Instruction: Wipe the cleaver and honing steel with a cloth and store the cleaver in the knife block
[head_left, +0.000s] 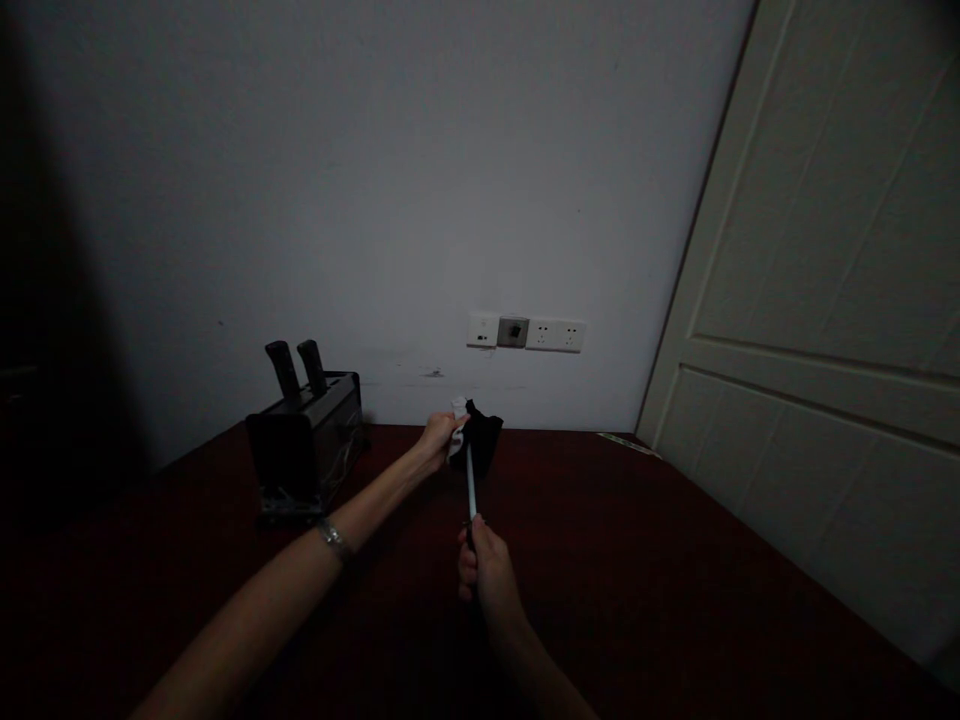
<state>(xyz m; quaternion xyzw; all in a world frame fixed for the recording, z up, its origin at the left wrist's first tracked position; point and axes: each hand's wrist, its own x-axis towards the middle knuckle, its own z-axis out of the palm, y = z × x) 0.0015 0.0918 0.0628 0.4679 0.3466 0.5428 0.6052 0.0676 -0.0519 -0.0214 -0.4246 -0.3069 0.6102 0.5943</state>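
Observation:
My right hand is closed around the dark handle of a knife, low in the middle of the head view. Its narrow, pale blade points away from me toward the wall. My left hand grips a black and white cloth at the far end of the blade. The cloth covers the blade's tip, so that end is hidden. To the left stands a dark knife block with two black handles sticking up from its top.
The dark red table reaches back to a pale wall with a row of sockets. A white panelled door stands along the right side. A thin strip lies near the table's back right corner.

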